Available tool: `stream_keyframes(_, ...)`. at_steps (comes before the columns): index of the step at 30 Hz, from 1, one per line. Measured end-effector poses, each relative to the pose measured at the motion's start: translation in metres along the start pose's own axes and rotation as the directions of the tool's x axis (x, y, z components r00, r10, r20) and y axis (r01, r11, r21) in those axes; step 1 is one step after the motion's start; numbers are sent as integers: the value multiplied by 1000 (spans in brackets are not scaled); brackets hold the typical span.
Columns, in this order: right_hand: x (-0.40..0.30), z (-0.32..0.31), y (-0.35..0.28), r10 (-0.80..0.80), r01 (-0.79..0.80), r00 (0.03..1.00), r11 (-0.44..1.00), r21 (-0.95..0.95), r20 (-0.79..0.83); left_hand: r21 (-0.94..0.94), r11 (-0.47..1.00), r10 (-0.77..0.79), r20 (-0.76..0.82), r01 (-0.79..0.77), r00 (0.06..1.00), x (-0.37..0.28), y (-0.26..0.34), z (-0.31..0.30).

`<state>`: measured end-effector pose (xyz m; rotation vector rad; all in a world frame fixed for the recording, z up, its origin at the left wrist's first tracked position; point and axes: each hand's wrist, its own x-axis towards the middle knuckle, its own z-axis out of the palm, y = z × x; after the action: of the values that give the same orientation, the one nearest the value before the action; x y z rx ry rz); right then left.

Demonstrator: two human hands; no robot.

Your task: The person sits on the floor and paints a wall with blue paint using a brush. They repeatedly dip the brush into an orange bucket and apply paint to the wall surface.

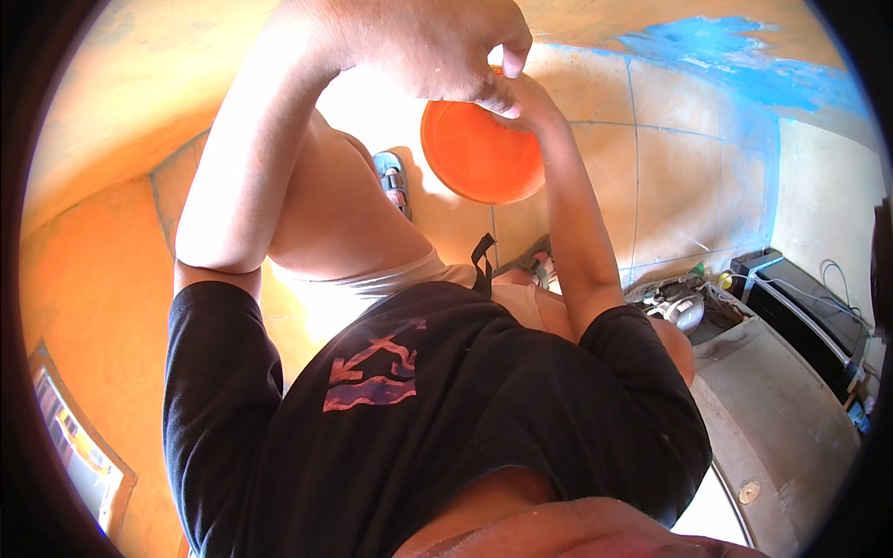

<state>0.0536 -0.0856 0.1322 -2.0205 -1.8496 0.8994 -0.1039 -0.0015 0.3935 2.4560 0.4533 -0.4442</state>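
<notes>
My left hand (pixel 425 52) reaches across the top of the view. Its thumb and a curled finger stand apart at the right, close against my right hand (pixel 529 103). Most of the right hand's fingers are hidden behind the left hand. I cannot tell whether either hand holds something small. Below both hands is a round orange plastic container (pixel 481 157), seen from above. My hands cover its upper part, and I cannot tell if they touch it.
My sandalled foot (pixel 393 183) rests on the tiled floor (pixel 593 167) beside the container. At the right stand a grey appliance-like cabinet (pixel 774 411), exposed metal parts (pixel 680 310) and a black box (pixel 802 307) with cables. Blue paint (pixel 725 56) marks the orange wall.
</notes>
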Motion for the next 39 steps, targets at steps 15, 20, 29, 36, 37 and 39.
stream_keyframes(15,-12,-36,-29,244,-240,969,967,-79,45,-231,967,165,262,-105,951,-10,3,-39)
stream_keyframes(20,-12,-40,-20,327,-311,943,932,-186,62,-162,982,139,232,-102,963,11,-10,-15)
stream_keyframes(29,-10,-50,-23,393,-379,917,913,-149,73,-275,956,172,243,-103,955,-5,2,-40)
stream_keyframes(36,-19,-61,-13,368,-376,926,918,126,83,-168,985,92,256,-50,962,-2,9,-37)
stream_keyframes(37,-20,-65,-17,360,-363,931,929,77,56,-185,982,76,282,-23,956,0,9,-39)
stream_keyframes(39,-18,-68,-6,312,-337,940,908,248,137,-227,974,80,308,-9,948,0,9,-43)
